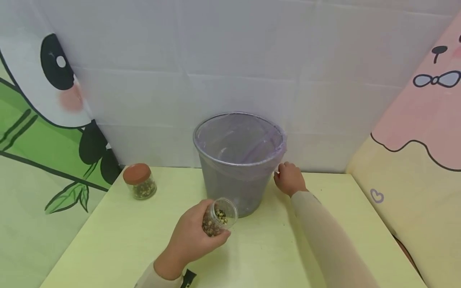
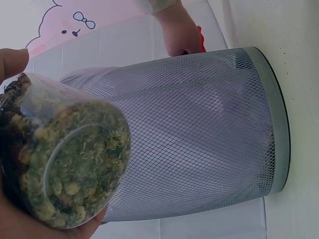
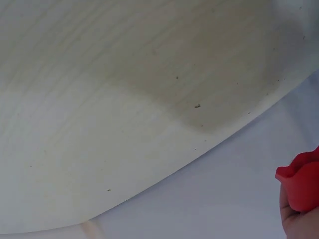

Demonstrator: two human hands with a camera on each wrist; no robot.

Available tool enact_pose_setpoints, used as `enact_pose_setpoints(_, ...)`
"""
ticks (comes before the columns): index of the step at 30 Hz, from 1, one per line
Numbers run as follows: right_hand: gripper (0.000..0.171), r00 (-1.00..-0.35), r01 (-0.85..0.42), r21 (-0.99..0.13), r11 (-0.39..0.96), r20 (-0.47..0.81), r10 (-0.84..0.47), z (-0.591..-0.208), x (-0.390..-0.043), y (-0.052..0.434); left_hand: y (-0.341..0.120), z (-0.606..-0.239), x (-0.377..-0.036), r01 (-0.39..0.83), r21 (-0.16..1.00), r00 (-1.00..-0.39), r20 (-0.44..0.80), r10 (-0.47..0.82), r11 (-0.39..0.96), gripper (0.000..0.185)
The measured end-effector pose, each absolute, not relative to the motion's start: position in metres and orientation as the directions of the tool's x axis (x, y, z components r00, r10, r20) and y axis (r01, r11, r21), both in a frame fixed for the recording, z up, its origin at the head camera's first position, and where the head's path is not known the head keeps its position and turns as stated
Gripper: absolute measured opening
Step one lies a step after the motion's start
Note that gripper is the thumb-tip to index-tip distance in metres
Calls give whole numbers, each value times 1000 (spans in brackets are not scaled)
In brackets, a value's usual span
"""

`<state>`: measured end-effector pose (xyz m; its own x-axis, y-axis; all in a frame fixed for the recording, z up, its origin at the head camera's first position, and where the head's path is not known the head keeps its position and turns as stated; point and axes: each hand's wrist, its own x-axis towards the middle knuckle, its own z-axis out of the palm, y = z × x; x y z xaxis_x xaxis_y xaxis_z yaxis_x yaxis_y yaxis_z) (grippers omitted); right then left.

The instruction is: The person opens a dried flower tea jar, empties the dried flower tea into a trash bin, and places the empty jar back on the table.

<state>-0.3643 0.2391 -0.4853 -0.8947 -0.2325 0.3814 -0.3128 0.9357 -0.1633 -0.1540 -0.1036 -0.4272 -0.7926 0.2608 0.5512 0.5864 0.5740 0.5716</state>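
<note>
A left hand [image 1: 194,236] grips an open jar [image 1: 219,218] of dried flowers beside a mesh bin [image 1: 237,160], while the right hand [image 1: 289,178] clutches a red lid [image 3: 301,186].

A table [image 1: 119,236] stands against a backdrop sheet [image 1: 230,60], with printed panels at its left and right sides. A mesh bin [image 1: 237,168] stands upright on the table near the middle of its far edge, with a liner bag [image 1: 252,140] in it, folded over the rim. Left of the bin, well apart, 1 capped jar [image 1: 139,181] stands on the table near the far left corner. In front of the bin, the left hand [image 1: 191,236] holds an open jar [image 1: 219,217] tilted, its mouth just beside the bin's lower wall. The right hand [image 1: 289,178] lies just right of the bin, near the far edge, with a small object [image 3: 301,186] in its fingers.
</note>
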Motion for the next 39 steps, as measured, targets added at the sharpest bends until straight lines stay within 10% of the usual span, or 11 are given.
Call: enact_pose_setpoints(39,23,-919,-334,-61,941,243,-310,-534,-366,229,-103,-427,-153,582,568,-796,543,267,581,64)
